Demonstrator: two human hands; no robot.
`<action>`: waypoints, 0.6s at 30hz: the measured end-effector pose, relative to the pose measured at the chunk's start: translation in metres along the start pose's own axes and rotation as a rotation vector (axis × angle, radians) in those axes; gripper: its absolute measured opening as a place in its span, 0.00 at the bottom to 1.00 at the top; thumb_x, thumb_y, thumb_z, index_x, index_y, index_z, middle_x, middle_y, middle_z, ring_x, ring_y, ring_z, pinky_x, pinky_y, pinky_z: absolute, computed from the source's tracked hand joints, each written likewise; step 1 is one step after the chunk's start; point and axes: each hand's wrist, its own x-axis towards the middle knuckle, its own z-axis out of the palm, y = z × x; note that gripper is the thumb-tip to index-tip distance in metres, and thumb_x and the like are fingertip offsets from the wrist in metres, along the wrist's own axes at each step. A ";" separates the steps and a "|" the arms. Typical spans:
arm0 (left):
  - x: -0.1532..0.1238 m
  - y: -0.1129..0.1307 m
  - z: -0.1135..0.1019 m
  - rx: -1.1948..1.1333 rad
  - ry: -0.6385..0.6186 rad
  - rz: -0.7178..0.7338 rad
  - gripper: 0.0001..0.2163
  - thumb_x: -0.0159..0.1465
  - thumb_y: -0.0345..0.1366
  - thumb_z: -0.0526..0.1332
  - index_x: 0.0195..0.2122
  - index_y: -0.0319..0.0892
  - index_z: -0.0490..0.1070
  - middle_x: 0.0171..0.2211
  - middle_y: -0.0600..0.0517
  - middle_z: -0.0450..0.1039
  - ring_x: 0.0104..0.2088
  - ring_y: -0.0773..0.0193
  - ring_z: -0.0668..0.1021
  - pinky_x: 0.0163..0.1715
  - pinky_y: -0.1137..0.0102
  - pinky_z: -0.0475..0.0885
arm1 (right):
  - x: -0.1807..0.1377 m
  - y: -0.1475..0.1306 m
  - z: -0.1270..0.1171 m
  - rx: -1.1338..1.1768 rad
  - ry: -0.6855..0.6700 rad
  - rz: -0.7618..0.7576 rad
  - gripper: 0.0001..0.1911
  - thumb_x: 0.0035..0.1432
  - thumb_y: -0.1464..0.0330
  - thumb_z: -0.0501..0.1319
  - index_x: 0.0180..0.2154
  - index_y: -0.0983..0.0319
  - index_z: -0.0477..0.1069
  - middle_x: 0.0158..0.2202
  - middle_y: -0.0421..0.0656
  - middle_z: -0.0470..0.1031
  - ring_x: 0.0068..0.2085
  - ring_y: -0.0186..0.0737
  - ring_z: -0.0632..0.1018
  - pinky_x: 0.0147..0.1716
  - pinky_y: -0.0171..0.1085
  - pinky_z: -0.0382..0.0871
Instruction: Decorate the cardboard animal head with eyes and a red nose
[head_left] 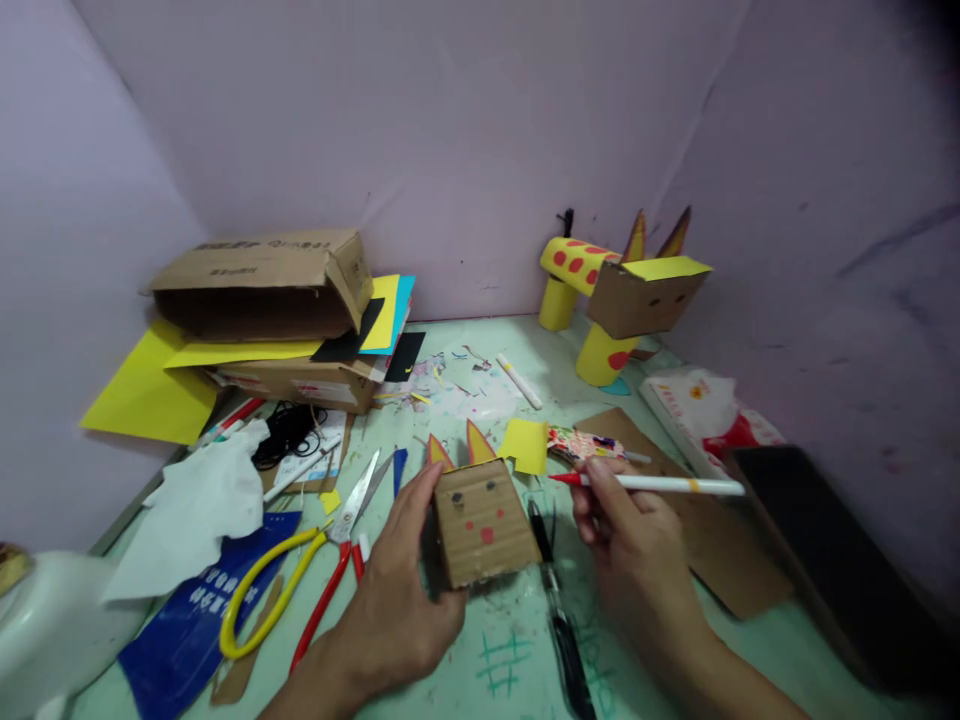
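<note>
My left hand grips a small cardboard box by its left side, just above the table. The box has dark eyes, several red marks on its front and two pointed orange-and-yellow ears. Between the fingers of my right hand is a white marker with a red tip, held level and pointing left toward the box, apart from it. Under and between the hands lies a black pen-like tool. Left of my left hand are yellow-handled scissors and a red-handled tool.
A cardboard animal with a spotted yellow body stands at the back right. An open carton sits on papers at the back left. A black phone-like slab, a tissue pack and flat cardboard lie at the right.
</note>
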 end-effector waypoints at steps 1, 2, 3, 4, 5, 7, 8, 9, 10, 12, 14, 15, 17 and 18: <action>0.000 0.000 0.000 0.000 0.001 0.003 0.40 0.52 0.25 0.59 0.66 0.40 0.45 0.64 0.33 0.58 0.63 0.44 0.65 0.58 0.45 0.65 | 0.002 0.001 0.000 0.001 -0.003 0.007 0.22 0.44 0.50 0.71 0.27 0.61 0.70 0.17 0.34 0.68 0.18 0.27 0.65 0.15 0.24 0.57; -0.001 0.000 0.000 0.002 0.004 0.006 0.40 0.52 0.25 0.59 0.66 0.40 0.45 0.64 0.33 0.58 0.63 0.44 0.65 0.58 0.45 0.64 | 0.003 0.003 0.000 -0.007 -0.006 0.008 0.23 0.45 0.50 0.71 0.28 0.62 0.70 0.18 0.34 0.68 0.18 0.27 0.65 0.15 0.24 0.57; -0.002 0.000 0.001 0.006 0.004 0.009 0.40 0.52 0.25 0.59 0.66 0.40 0.45 0.64 0.34 0.57 0.63 0.44 0.64 0.59 0.45 0.64 | 0.003 0.004 0.000 -0.017 -0.010 0.006 0.22 0.46 0.50 0.70 0.29 0.62 0.70 0.18 0.34 0.68 0.18 0.27 0.65 0.15 0.24 0.57; -0.002 -0.001 0.001 0.009 0.005 0.014 0.40 0.52 0.25 0.59 0.66 0.40 0.45 0.64 0.34 0.58 0.63 0.44 0.64 0.59 0.45 0.64 | 0.003 0.006 0.000 -0.026 -0.015 0.002 0.22 0.47 0.50 0.70 0.29 0.62 0.71 0.18 0.34 0.68 0.18 0.27 0.65 0.15 0.24 0.57; -0.003 -0.001 0.001 0.011 0.004 0.018 0.40 0.52 0.24 0.59 0.66 0.40 0.45 0.64 0.35 0.58 0.63 0.44 0.64 0.59 0.46 0.64 | 0.003 0.007 -0.001 -0.033 -0.019 -0.004 0.22 0.47 0.50 0.69 0.30 0.62 0.70 0.18 0.34 0.68 0.18 0.27 0.65 0.15 0.24 0.57; -0.003 -0.001 0.001 0.019 0.005 0.028 0.40 0.52 0.24 0.59 0.66 0.40 0.45 0.64 0.36 0.58 0.63 0.45 0.64 0.60 0.47 0.63 | 0.001 0.007 -0.001 -0.045 -0.036 -0.017 0.22 0.48 0.50 0.69 0.29 0.62 0.70 0.17 0.34 0.67 0.18 0.27 0.65 0.15 0.24 0.57; -0.003 0.000 0.002 0.024 0.005 0.034 0.40 0.52 0.24 0.60 0.66 0.41 0.45 0.63 0.36 0.58 0.63 0.46 0.64 0.60 0.47 0.63 | 0.000 0.007 0.000 -0.054 -0.051 -0.026 0.22 0.48 0.49 0.68 0.29 0.62 0.70 0.17 0.34 0.67 0.18 0.27 0.65 0.15 0.25 0.57; -0.003 0.000 0.002 0.032 0.006 0.039 0.40 0.53 0.24 0.60 0.66 0.41 0.45 0.63 0.36 0.58 0.64 0.46 0.64 0.60 0.48 0.63 | -0.001 0.006 0.000 -0.064 -0.068 -0.037 0.22 0.49 0.49 0.68 0.28 0.62 0.70 0.17 0.34 0.67 0.18 0.28 0.65 0.15 0.25 0.57; -0.004 0.000 0.002 0.038 0.008 0.042 0.40 0.53 0.24 0.60 0.66 0.41 0.45 0.64 0.36 0.58 0.64 0.46 0.64 0.60 0.48 0.63 | -0.003 0.005 0.001 -0.077 -0.088 -0.051 0.22 0.49 0.49 0.68 0.27 0.62 0.70 0.17 0.34 0.67 0.18 0.28 0.65 0.15 0.26 0.57; -0.004 0.000 0.001 0.040 0.003 0.043 0.40 0.52 0.23 0.60 0.66 0.42 0.44 0.64 0.36 0.57 0.64 0.45 0.64 0.60 0.48 0.64 | -0.006 0.003 0.001 -0.109 -0.132 -0.088 0.22 0.49 0.49 0.67 0.26 0.62 0.69 0.17 0.34 0.66 0.18 0.29 0.65 0.16 0.27 0.58; -0.004 0.001 0.001 0.032 0.001 0.046 0.42 0.52 0.22 0.60 0.66 0.44 0.43 0.64 0.36 0.57 0.64 0.45 0.63 0.60 0.48 0.64 | -0.009 0.003 0.002 -0.145 -0.173 -0.135 0.21 0.50 0.51 0.67 0.24 0.62 0.70 0.17 0.35 0.66 0.19 0.30 0.65 0.18 0.28 0.58; -0.004 0.001 0.001 0.027 0.002 0.047 0.42 0.51 0.22 0.60 0.66 0.44 0.43 0.65 0.36 0.56 0.64 0.45 0.63 0.60 0.48 0.64 | -0.011 0.003 0.002 -0.161 -0.188 -0.154 0.21 0.51 0.52 0.67 0.23 0.62 0.70 0.17 0.35 0.65 0.20 0.30 0.65 0.19 0.28 0.59; -0.004 0.002 0.002 0.027 0.002 0.042 0.42 0.52 0.21 0.59 0.66 0.45 0.42 0.65 0.36 0.56 0.64 0.44 0.63 0.60 0.47 0.64 | -0.014 0.004 0.002 -0.196 -0.228 -0.184 0.20 0.53 0.53 0.66 0.23 0.62 0.70 0.17 0.35 0.65 0.20 0.31 0.65 0.19 0.29 0.59; -0.004 0.002 0.003 0.030 0.001 0.041 0.42 0.52 0.21 0.59 0.66 0.45 0.42 0.65 0.36 0.56 0.64 0.44 0.63 0.60 0.46 0.64 | -0.015 0.005 0.002 -0.219 -0.255 -0.197 0.19 0.55 0.54 0.64 0.24 0.62 0.70 0.18 0.35 0.65 0.20 0.31 0.65 0.19 0.30 0.59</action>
